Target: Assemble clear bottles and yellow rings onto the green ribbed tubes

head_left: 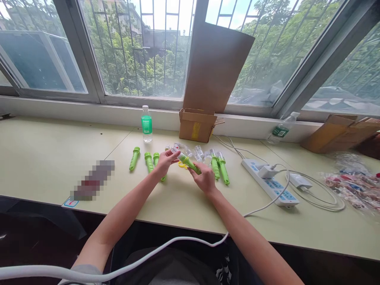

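Note:
My right hand [204, 178] is wrapped round the lower part of a green plastic tube [187, 160], which tilts up to the left. At its upper end is a clear ribbed cap [175, 151], pinched by the fingers of my left hand [165, 161]. A yellow ring-like piece [182, 165] shows just below the tube. Left of my hands lie similar green tubes without clear caps, one of them [134, 159] apart from the rest. Two tubes with clear tops, such as this one [223, 170], lie to the right. Loose clear caps [198, 152] are scattered behind my hands.
A water bottle [146, 124] and an open cardboard box [197, 126] stand at the back. To the right are a power strip [270, 184] with cables and bags of small parts [350, 186]. A white cable [178, 239] crosses in front of me. A blurred object [93, 180] lies left.

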`<state>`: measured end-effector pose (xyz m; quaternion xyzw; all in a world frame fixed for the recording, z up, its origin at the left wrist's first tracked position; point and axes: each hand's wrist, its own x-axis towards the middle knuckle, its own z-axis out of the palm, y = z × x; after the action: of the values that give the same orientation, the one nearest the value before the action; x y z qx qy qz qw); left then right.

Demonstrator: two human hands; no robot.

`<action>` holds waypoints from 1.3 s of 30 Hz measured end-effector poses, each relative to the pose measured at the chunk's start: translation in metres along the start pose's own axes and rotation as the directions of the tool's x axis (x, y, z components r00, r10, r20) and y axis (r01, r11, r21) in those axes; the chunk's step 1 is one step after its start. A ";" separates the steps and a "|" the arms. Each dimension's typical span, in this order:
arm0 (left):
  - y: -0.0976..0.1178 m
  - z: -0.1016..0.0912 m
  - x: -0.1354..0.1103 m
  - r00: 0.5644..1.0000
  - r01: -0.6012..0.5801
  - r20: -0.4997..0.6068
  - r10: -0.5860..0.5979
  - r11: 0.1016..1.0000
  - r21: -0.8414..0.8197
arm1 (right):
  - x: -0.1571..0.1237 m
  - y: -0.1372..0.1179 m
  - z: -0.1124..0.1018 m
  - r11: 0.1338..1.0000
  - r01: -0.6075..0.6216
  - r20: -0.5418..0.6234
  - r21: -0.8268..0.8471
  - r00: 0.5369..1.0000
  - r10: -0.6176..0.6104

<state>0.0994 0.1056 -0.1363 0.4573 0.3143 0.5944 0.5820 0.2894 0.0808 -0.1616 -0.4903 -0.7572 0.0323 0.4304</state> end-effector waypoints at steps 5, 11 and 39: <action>0.004 -0.001 0.000 1.000 0.003 0.016 -0.002 1.000 -0.005 | 0.000 -0.006 -0.003 0.992 -0.029 0.094 0.120 0.995 0.018; 0.009 -0.004 0.002 1.000 0.015 0.027 -0.015 1.000 0.012 | 0.004 -0.013 -0.005 0.802 -0.305 0.328 0.514 0.933 0.144; 0.005 0.002 -0.001 0.999 -0.002 0.036 0.003 1.000 -0.022 | -0.001 -0.008 -0.001 0.971 -0.072 0.138 0.227 0.990 0.041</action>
<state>0.0985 0.1036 -0.1309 0.4618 0.2967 0.5902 0.5918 0.2844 0.0754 -0.1572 -0.4549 -0.7609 0.1651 0.4322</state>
